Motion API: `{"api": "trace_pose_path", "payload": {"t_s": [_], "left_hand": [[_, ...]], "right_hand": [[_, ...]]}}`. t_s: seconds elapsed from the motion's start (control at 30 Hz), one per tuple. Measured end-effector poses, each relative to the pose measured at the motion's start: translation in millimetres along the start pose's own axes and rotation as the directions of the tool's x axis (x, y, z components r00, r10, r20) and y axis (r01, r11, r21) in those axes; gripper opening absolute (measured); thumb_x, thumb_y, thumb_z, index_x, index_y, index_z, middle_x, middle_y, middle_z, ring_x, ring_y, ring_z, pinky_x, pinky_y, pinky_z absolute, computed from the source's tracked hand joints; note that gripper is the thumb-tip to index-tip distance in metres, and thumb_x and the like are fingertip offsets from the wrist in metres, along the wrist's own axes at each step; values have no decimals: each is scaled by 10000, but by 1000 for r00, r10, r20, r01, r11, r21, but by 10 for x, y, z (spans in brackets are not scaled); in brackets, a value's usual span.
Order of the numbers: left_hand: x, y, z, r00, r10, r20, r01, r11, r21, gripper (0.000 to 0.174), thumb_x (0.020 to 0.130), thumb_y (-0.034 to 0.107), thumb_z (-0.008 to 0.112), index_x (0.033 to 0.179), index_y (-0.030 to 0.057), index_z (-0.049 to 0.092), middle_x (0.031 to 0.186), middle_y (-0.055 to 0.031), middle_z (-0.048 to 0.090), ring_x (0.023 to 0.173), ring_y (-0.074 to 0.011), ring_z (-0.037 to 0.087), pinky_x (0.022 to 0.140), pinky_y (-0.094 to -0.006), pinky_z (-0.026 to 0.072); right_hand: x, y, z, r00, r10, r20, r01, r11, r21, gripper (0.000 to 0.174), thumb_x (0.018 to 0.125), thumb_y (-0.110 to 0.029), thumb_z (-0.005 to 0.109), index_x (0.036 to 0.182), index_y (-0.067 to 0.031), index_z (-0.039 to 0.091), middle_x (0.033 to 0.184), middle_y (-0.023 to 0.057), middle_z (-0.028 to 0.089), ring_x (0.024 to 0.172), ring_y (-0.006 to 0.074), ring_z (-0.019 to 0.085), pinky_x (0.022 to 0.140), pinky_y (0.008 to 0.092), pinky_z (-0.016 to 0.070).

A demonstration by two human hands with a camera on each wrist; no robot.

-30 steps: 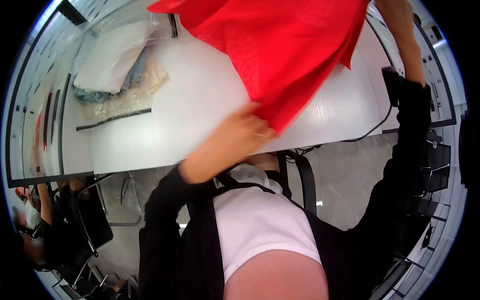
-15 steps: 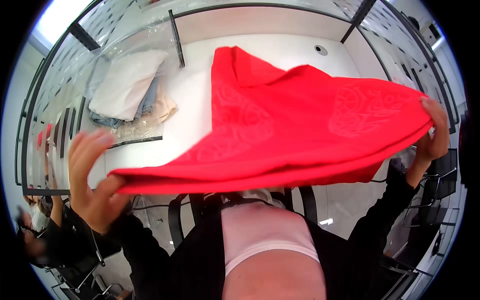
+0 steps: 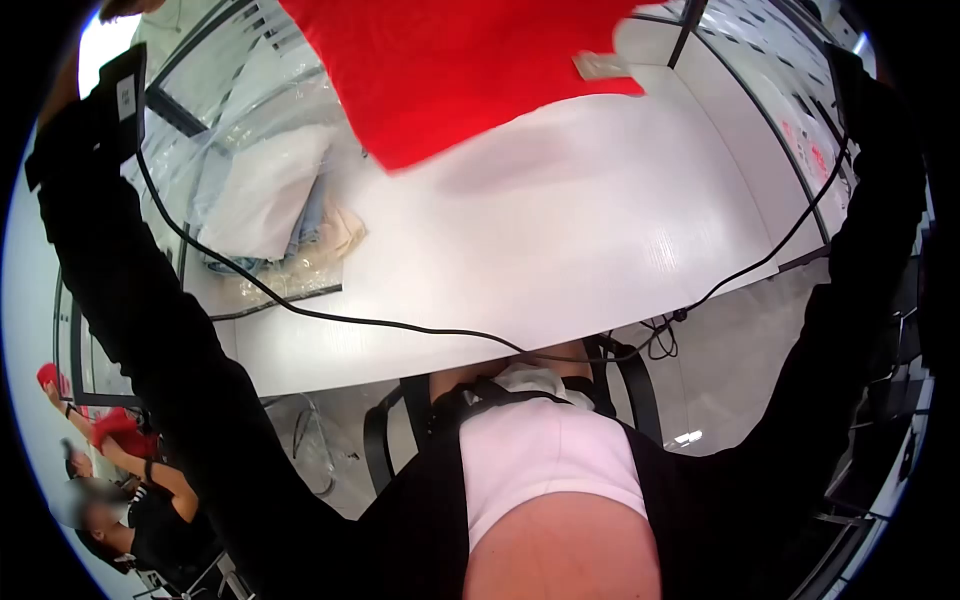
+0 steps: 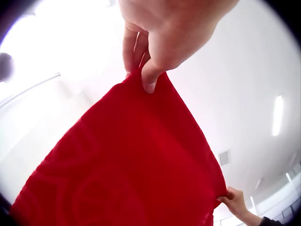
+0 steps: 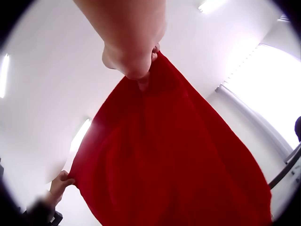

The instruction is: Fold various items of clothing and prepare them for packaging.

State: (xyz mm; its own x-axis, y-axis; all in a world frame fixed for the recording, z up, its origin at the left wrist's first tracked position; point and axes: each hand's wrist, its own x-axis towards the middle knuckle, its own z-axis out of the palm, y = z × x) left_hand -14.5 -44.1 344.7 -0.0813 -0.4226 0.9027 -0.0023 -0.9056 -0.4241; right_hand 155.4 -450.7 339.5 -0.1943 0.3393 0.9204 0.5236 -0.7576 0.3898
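Observation:
A red towel (image 3: 470,70) with a raised pattern hangs spread between my two raised hands, its lower edge over the white table. A pale label (image 3: 602,66) shows near its lower right corner. In the left wrist view my left hand (image 4: 171,35) pinches one upper corner between thumb and fingers. The right wrist view has my right hand (image 5: 134,59) gripping the other upper corner, fingers partly hidden behind the wrist. At the head view's top left only a bit of the left hand shows; the right hand lies outside that view.
Folded white and blue clothes (image 3: 270,190) lie with a clear plastic bag on the table's left side. A black cable (image 3: 400,325) loops between my wrists across the white table (image 3: 560,230). Dark frame bars edge the table. At lower left sits another person (image 3: 150,510).
The towel was pulled near my body, then stretched low between both hands; now it is lifted high and away from me. The left hand has gone from loosely spread fingers to pinching a corner.

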Motion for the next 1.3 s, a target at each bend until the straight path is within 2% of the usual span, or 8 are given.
{"api": "trace_pose_path", "payload": {"t_s": [0.2,0.23,0.37,0.57,0.73,0.9,1.1,1.3], "left_hand": [[118,271,-555,447,-586,676,815,579,-37,210,720,131,657,771,-29,532,718,-129,566,678,-229,565,635,-321,459],[-139,200,-554,589,-582,560,660,747,83,226,748,193,639,852,11,555,807,-107,585,759,-199,571,692,-301,454],[-835,264,-673,855,-412,313,420,907,47,248,795,169,625,1015,67,572,905,-84,618,859,-150,594,759,-257,465],[-1098,982,-1009,266,49,963,685,693,-224,204,619,-32,650,807,-4,575,716,-84,568,680,-189,596,590,-269,470],[-1559,1074,-581,27,267,963,664,716,-217,129,624,2,640,726,8,561,685,-103,549,647,-256,552,564,-309,418],[-1295,122,279,733,-65,677,273,940,-205,225,723,-41,508,905,63,592,778,-44,626,692,-137,583,598,-225,452],[-401,-148,76,888,-415,197,399,910,115,178,782,204,597,909,85,565,827,-75,607,789,-222,585,702,-295,462],[-608,468,-921,903,-211,374,261,962,-86,100,748,30,602,812,-16,541,739,-121,578,649,-226,581,545,-271,477]], "right_hand": [[-229,-81,-342,992,-123,40,120,990,74,183,765,-183,616,839,-25,562,736,125,587,624,208,574,572,280,434],[-319,-92,-373,991,-122,58,116,989,96,180,768,-182,616,824,-18,564,718,119,587,601,204,573,553,271,436],[-814,-303,-603,959,6,283,-48,989,143,119,769,-107,608,777,0,557,671,118,580,554,198,565,515,267,427],[-1266,-436,-780,297,-354,887,-341,828,445,196,653,-126,660,676,-36,487,614,95,526,627,234,570,554,311,435],[-1724,-556,-325,175,-429,886,-318,827,463,243,590,-174,691,622,-31,498,591,111,495,598,285,507,568,357,389],[-884,-270,252,957,22,288,-35,999,41,78,757,-51,600,761,7,548,651,120,578,544,189,563,515,274,430],[-539,59,-97,982,-49,-185,106,943,316,138,773,-115,626,801,-6,546,661,85,599,614,128,600,531,231,434],[-1153,-45,-862,977,-48,209,29,995,94,215,746,-7,591,954,-60,584,918,69,604,672,154,593,509,259,449]]}}
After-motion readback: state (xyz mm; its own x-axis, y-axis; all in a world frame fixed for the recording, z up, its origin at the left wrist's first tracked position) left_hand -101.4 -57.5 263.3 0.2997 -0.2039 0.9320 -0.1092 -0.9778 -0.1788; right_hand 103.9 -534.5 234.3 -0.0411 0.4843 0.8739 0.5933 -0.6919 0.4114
